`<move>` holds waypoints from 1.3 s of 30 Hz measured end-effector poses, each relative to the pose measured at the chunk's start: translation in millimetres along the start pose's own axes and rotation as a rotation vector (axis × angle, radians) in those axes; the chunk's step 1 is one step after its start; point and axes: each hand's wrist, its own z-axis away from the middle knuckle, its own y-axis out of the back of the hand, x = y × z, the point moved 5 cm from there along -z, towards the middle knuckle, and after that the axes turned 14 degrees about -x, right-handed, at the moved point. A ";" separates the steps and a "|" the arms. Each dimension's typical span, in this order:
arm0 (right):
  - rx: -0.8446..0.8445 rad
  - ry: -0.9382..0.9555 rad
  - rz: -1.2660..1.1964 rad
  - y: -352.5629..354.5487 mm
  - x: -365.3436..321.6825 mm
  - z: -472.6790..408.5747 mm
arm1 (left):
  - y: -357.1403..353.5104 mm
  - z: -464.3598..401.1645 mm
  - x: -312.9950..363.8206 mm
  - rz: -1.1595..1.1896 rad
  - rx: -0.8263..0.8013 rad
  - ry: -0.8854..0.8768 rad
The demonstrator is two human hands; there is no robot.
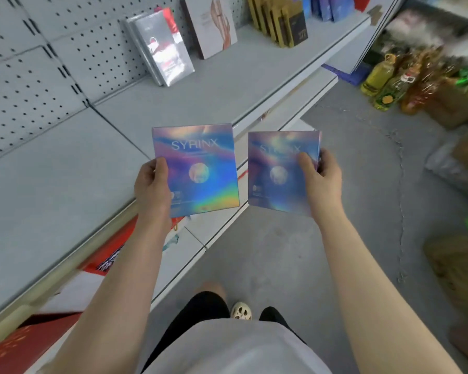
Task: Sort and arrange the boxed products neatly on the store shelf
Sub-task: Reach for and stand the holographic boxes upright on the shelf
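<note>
Two matching holographic boxes marked SYRINX are held in front of the shelf [97, 168]. The left box [197, 168] is pinched at its left edge by the left hand [153, 184], thumb on the face; it hangs over the shelf's front lip. The right box [280, 171] is gripped at its right edge by the right hand [318, 179], thumb across the front, out over the floor [281, 252].

The step in hand is judged to be carrying — neither box is yet placed. Next, both should be stood upright on the bare shelf board, side by side, probably in line with the wrapped boxes [162, 47] leaning against the pegboard [38, 63] — faces forward, edges squared.
</note>
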 end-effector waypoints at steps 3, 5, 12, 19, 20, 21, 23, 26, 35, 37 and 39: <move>0.016 0.012 -0.014 19.2 -5.3 -48.7 | -35.6 -34.2 4.9 -0.024 0.003 -0.002; 0.023 0.012 -0.025 27.5 -10.4 -83.4 | -59.1 -61.3 6.9 -0.006 0.006 0.004; 0.074 0.041 -0.043 54.5 -34.8 -209.0 | -152.2 -173.7 24.8 0.039 -0.031 0.003; 0.163 0.037 -0.070 93.3 -40.6 -308.0 | -257.4 -266.5 53.2 -0.014 -0.127 -0.031; 0.168 0.035 -0.070 99.9 -39.6 -321.2 | -271.3 -276.4 54.4 -0.018 -0.136 -0.033; 0.168 0.037 -0.072 106.4 -38.3 -334.4 | -285.4 -285.6 55.0 -0.025 -0.144 -0.037; 0.170 0.036 -0.079 120.6 -33.5 -363.1 | -313.6 -302.6 54.9 -0.052 -0.149 -0.051; 0.153 0.025 -0.095 143.5 -25.6 -412.3 | -354.6 -325.5 54.2 -0.071 -0.124 -0.059; -0.063 0.076 -0.039 212.4 -36.5 -583.7 | -468.9 -376.1 59.9 -0.032 0.118 -0.060; -0.124 0.122 0.030 220.1 -44.9 -622.9 | -484.1 -383.1 62.8 -0.020 0.186 -0.064; -0.188 0.180 0.111 219.3 -54.4 -658.5 | -493.1 -389.2 64.8 -0.001 0.243 -0.056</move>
